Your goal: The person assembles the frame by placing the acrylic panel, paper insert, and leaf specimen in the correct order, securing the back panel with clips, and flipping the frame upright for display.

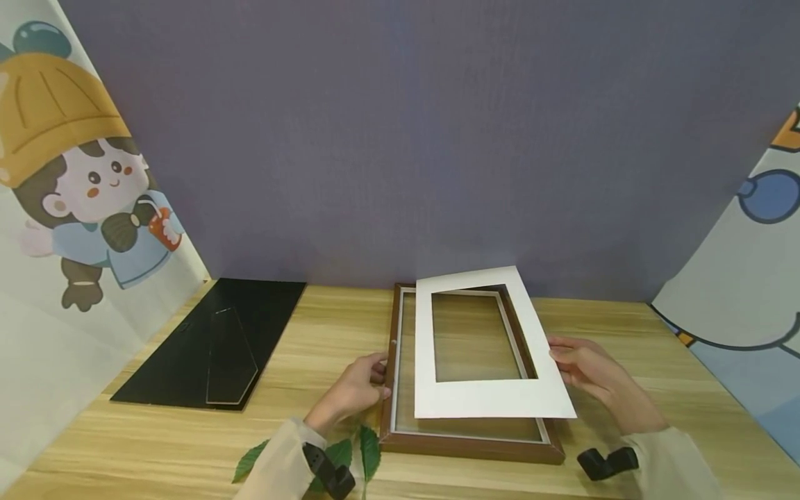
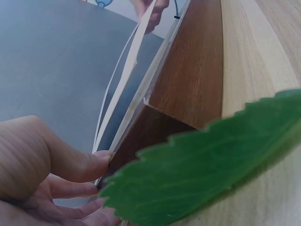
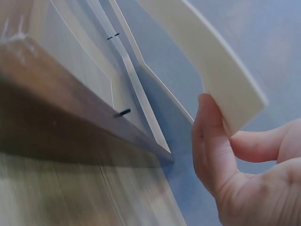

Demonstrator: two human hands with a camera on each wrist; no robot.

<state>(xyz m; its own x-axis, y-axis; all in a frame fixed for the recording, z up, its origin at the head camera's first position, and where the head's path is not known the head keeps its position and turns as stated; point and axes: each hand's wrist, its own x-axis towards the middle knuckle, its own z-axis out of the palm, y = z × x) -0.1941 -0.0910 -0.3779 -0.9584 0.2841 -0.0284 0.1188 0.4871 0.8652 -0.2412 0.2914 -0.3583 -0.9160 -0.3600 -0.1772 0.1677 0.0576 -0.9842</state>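
Green leaves [image 1: 370, 451] lie near the frame [image 1: 469, 448], white mat [image 1: 494, 399] tilted over it.

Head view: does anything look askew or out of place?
The white picture mat tilts askew over the brown picture frame, its edge held by the right hand. Green leaves beside the frame seem unrelated to it.

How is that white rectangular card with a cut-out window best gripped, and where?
Probably pinch the right border of the white card, coming from the right, as the right hand does: that side tilts up clear of the brown wooden frame, leaving room beneath.
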